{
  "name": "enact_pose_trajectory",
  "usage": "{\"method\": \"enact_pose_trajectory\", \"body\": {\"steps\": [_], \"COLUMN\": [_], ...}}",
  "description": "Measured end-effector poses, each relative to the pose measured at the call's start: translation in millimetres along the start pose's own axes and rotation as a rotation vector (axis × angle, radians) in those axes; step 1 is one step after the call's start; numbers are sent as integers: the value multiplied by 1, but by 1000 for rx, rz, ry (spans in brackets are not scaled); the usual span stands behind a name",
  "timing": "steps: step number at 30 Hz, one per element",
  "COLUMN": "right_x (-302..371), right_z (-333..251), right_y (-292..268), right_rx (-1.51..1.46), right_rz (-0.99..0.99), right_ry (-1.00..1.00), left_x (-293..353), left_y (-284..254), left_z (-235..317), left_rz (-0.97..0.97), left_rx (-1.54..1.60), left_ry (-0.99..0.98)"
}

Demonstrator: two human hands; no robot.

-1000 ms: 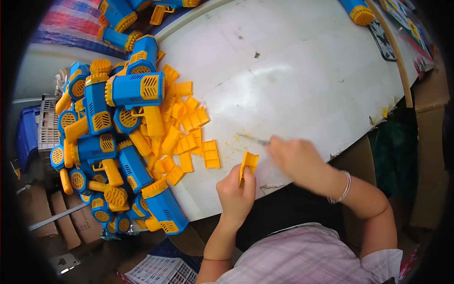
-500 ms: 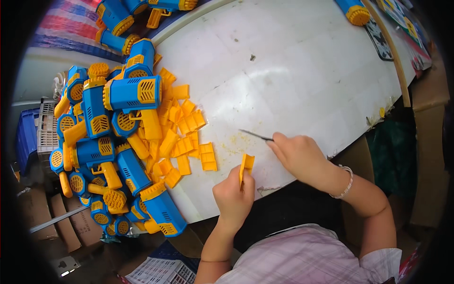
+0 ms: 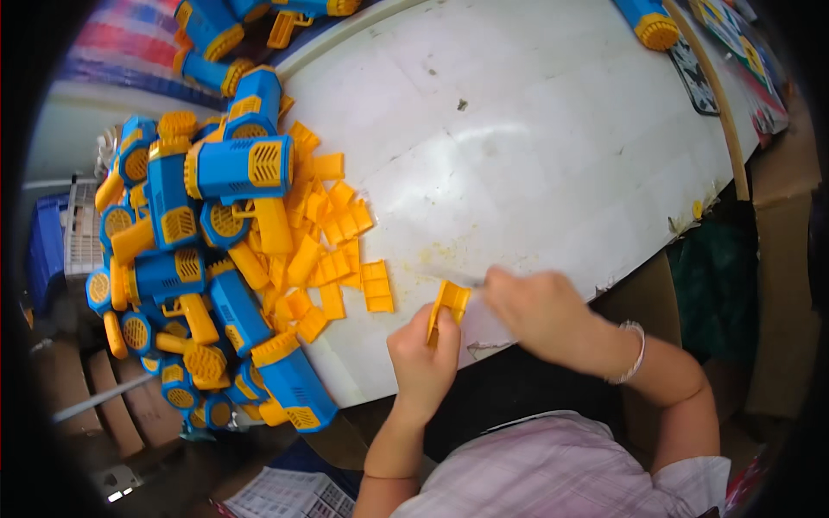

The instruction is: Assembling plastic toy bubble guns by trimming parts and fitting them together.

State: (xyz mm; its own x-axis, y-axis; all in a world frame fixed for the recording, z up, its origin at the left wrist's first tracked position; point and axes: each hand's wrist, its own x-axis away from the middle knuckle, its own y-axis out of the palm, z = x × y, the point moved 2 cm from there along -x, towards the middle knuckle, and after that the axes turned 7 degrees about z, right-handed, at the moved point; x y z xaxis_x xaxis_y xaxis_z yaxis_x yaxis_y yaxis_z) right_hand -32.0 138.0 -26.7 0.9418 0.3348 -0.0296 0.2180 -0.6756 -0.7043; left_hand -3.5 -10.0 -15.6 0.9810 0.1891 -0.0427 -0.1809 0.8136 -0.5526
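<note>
My left hand (image 3: 421, 356) is closed on a small yellow plastic cover (image 3: 455, 297), pinched between thumb and fingers and tilted up over the table's near edge. My right hand (image 3: 542, 309), with a bracelet at its wrist, grips a thin-bladed knife (image 3: 467, 281). The blade is blurred by motion and lies close to the cover's upper end; whether the two touch I cannot tell. More yellow plastic covers (image 3: 377, 286) are spread to the left of my hands. Yellow shavings (image 3: 439, 252) are scattered on the tabletop just beyond them.
A big heap of blue and yellow toy guns (image 3: 244, 168) covers the table's left side. More toy guns (image 3: 210, 30) sit beyond the far rim. A phone-like patterned object (image 3: 693, 78) and a wooden strip (image 3: 721, 112) lie at the far right of the white table (image 3: 535, 129).
The cover in my left hand has turned to show its ribbed face. My right hand has moved slightly nearer and down, bringing the knife from above the table to beside the cover.
</note>
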Motion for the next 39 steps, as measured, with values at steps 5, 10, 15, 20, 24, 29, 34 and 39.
{"method": "enact_pose_trajectory", "body": {"steps": [5,10,15,20,24,29,34,39], "right_x": [-9,-3,-18,-23,-27,-59,-158,-244], "right_z": [25,-9,22,6,10,74,123,164], "right_y": [1,-7,-14,-15,-21,-46,-125,-233], "right_rx": [66,-80,-65,-428,-419,-97,323,580], "right_rz": [62,-40,62,231,154,316,618,1018], "right_ry": [168,19,183,48,96,93,49,1], "left_x": [2,-8,-3,-6,-5,-4,-3,-13], "left_y": [2,6,6,9,-4,-8,-24,-26], "left_z": [-2,-5,2,-2,-9,-23,-31,-32], "left_rz": [-67,-84,-45,-246,-239,-218,-90,-12], "left_rx": [53,67,51,66,256,435,548,669], "left_ry": [-28,-65,16,-60,-302,-312,-465,-503]}}
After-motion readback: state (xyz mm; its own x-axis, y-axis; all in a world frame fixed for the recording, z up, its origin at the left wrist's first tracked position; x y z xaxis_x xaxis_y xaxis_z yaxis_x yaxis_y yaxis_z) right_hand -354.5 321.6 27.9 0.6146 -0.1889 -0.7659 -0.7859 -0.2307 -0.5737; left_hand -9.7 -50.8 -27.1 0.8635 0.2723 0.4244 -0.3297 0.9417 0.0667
